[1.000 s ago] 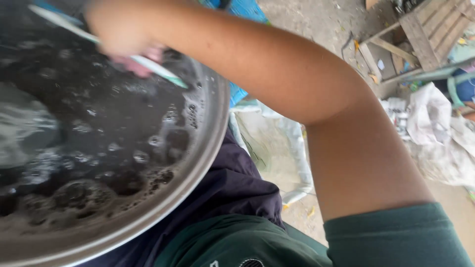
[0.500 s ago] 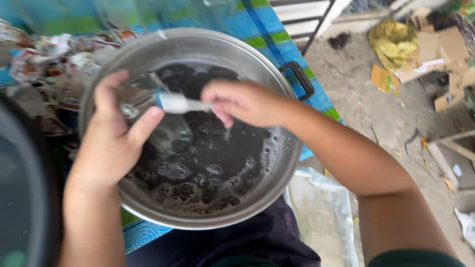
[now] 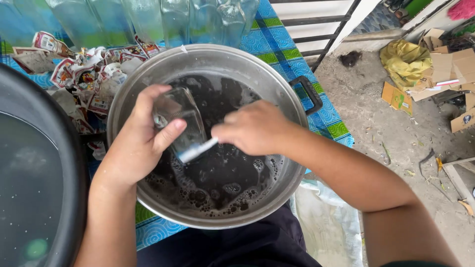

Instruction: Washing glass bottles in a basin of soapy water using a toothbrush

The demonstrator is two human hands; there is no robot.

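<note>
A glass bottle being scrubbed over a pot of dark, soapy water.

The steel pot sits on a tabletop under a blue and green patterned cloth, with a dark basin at the left, clear bottles standing behind and torn paper labels heaped between them. Over the foamy water the left hand is wrapped around a clear glass bottle, thumb across its flat side, tilting it above the suds. The right hand is closed on a white-handled brush, whose tip touches the bottle's lower end. The bottle looks rigid, breakable and slick with soap, so it is probably safest gripped firmly around its broad body.
</note>
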